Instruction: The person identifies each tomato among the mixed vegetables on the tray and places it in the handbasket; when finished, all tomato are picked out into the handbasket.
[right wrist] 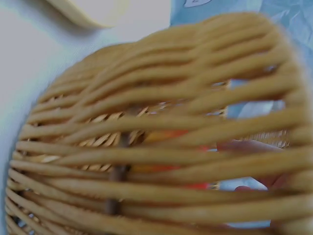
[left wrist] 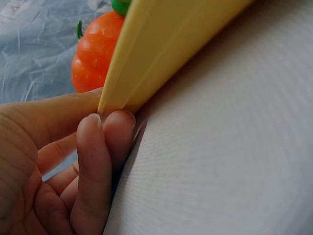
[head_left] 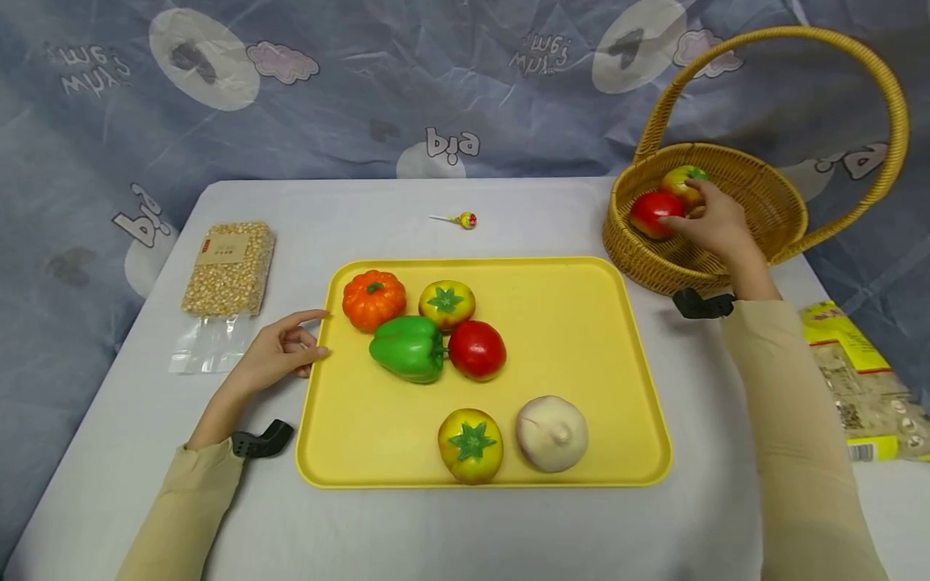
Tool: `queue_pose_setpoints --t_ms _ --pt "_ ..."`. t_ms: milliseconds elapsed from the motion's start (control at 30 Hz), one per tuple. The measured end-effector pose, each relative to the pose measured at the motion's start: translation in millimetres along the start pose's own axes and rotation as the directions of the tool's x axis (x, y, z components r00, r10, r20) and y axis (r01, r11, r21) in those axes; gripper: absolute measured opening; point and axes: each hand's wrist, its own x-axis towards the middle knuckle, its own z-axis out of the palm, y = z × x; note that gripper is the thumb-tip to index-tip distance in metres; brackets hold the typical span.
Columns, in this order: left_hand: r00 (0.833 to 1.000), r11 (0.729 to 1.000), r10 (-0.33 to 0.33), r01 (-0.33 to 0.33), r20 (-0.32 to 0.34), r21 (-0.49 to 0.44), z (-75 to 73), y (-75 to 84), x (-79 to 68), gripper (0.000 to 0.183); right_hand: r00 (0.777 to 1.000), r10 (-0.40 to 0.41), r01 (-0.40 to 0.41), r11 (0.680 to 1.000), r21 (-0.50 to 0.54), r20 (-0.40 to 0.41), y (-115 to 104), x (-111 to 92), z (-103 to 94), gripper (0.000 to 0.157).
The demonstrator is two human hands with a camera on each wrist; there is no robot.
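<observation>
My left hand (head_left: 279, 351) is at the left rim of a yellow tray (head_left: 581, 339), thumb and fingers pinching its edge, as the left wrist view shows. On the tray lie an orange pumpkin (head_left: 374, 301), a green bell pepper (head_left: 410, 349), a red tomato-like fruit (head_left: 476, 351), two yellow fruits with green star-shaped tops, and a white garlic bulb (head_left: 552, 433). Inside the wicker basket (head_left: 647, 262), my right hand (head_left: 715, 222) has thumb and index spread beside a red fruit (head_left: 652, 213) and a yellow-red fruit (head_left: 683, 186). Wicker partly hides these fingers in the right wrist view.
A lollipop (head_left: 458, 219) lies behind the tray. At the left is a bag of corn kernels (head_left: 231, 270). A yellow-and-clear package (head_left: 860, 379) lies at the right edge. The basket's tall handle (head_left: 897, 121) arches up to the right. Printed cloth hangs behind the table.
</observation>
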Motion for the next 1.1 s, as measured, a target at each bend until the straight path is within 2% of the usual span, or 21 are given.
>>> queue_pose_setpoints --t_ms 233,333,533,667,767,967,1033,1100 --pt "1.0 1.0 0.007 -0.007 0.003 -0.006 -0.5 1.9 0.7 0.059 0.996 -0.029 0.033 0.998 0.045 -0.083 -8.5 -14.1 -2.4 0.075" --pt "1.0 1.0 0.011 -0.011 0.003 -0.009 -0.4 2.3 0.4 0.059 0.988 -0.047 0.058 0.995 0.076 -0.145 -15.7 -22.7 -0.2 0.071" --pt "1.0 1.0 0.022 -0.021 0.005 -0.021 0.2 2.7 -0.8 0.058 0.945 -0.11 0.154 0.981 0.12 -0.306 -34.4 -42.0 11.6 0.059" --pt "1.0 0.999 0.014 -0.013 0.008 -0.03 0.8 3.7 -1.4 0.059 0.919 -0.164 0.232 0.96 0.156 -0.358 -44.6 -51.2 19.6 0.052" --pt "1.0 0.999 0.014 -0.014 0.012 -0.032 1.1 4.2 -1.4 0.059 0.899 -0.214 0.31 0.927 0.21 -0.383 -51.4 -56.0 27.2 0.05" --pt "1.0 1.0 0.012 -0.012 0.004 -0.028 1.4 3.5 -1.1 0.059 0.836 -0.349 0.498 0.806 0.319 -0.423 -64.2 -63.8 48.2 0.049" --pt "1.0 1.0 0.009 -0.009 0.0 -0.022 1.2 2.8 -0.9 0.059 0.819 -0.386 0.536 0.778 0.327 -0.424 -69.0 -67.1 54.6 0.048" --pt "1.0 1.0 0.009 -0.009 -0.005 -0.017 0.9 2.0 -0.6 0.059 0.812 -0.413 0.559 0.753 0.348 -0.412 -73.7 -70.5 60.2 0.048"
